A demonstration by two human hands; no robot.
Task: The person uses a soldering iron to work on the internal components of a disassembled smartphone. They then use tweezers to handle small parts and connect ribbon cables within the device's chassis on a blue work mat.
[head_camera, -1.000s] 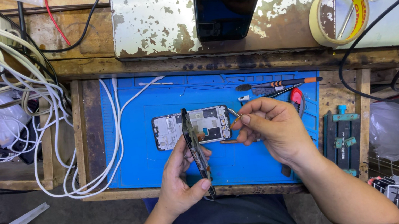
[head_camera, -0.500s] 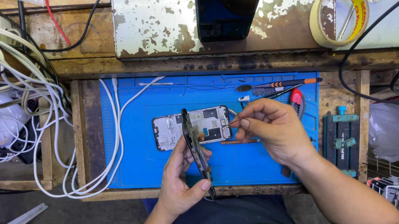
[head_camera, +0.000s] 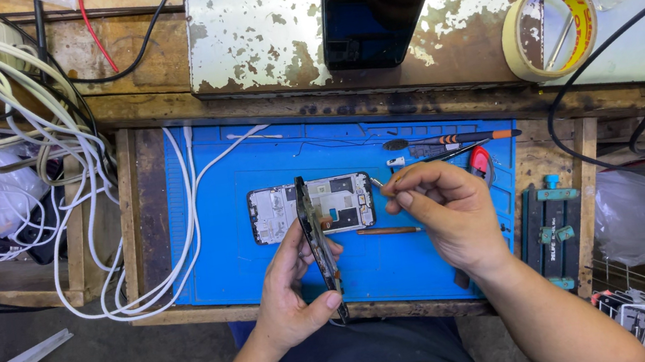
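Seen from the head camera, looking down at a blue rubber work mat (head_camera: 249,258) on a worn wooden bench. Left hand (head_camera: 297,298) wrapped tight around a thin dark phone frame (head_camera: 320,244), held on its edge just in front of an opened phone body with bare silver insides (head_camera: 311,208) lying flat on the mat. Right hand (head_camera: 441,215) pinched shut on a small metal tool tip (head_camera: 377,183), right beside that phone body. Nearby: white cables (head_camera: 140,257), an orange-handled screwdriver (head_camera: 451,139), a roll of yellow tape (head_camera: 549,27).

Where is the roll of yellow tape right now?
In the head view, the yellow tape roll lies upper right on the wooden bench, beside the rusty metal plate, above the blue mat.
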